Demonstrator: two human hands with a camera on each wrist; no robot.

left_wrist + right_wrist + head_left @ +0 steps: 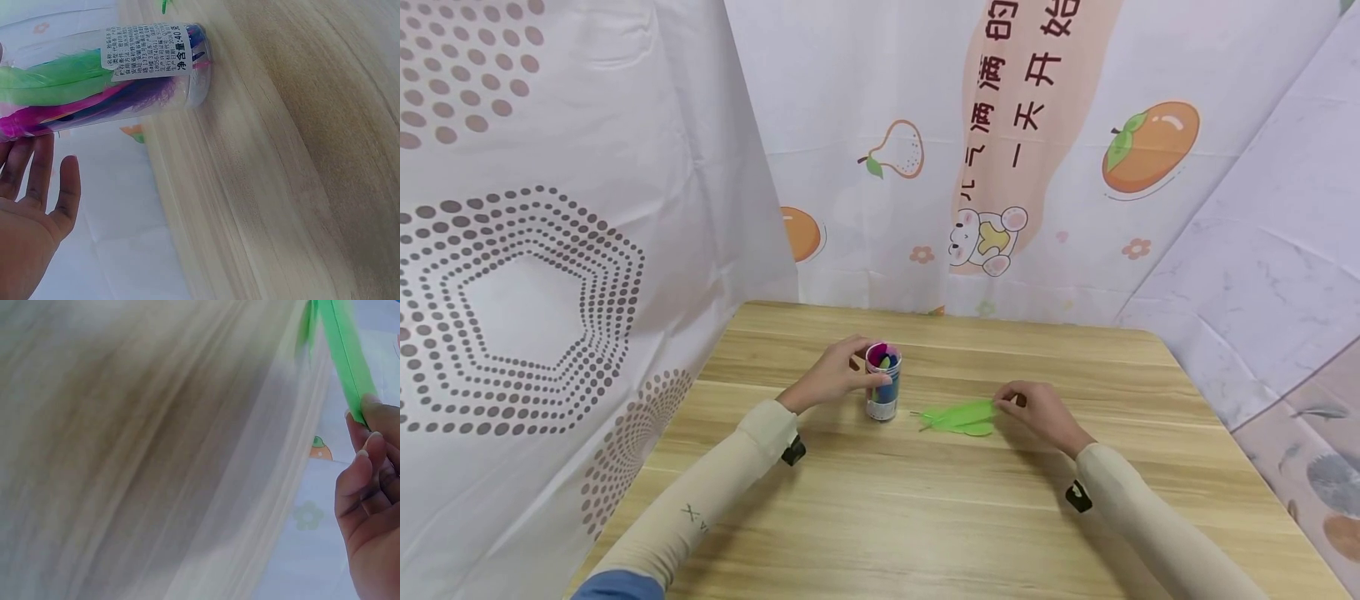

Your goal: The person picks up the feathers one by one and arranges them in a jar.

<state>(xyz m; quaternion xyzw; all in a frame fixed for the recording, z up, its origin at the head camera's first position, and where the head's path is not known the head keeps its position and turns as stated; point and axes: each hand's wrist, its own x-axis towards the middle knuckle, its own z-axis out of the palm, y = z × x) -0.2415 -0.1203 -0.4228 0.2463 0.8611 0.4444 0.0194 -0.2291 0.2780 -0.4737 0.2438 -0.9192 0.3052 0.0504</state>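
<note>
A clear plastic jar [882, 407] stands upright on the table, with a white printed label [150, 56] low on its side. Green, magenta, purple and blue feathers [59, 78] fill it. My left hand [831, 377] holds the jar near its rim, thumb in front and fingers behind. To the right of the jar, my right hand [1043, 412] pinches the tip of a bright green feather [345, 356] between thumb and fingertips. A second green feather [979, 429] lies beside and partly under it. Both quills point left toward the jar.
The wood-grain table [887, 517] reaches back to a printed cloth [842, 275] hanging behind it. More cloth hangs along the left [715, 250] and right sides. A dark wrist-worn device [793, 451] sits under the left cuff, another [1078, 497] under the right.
</note>
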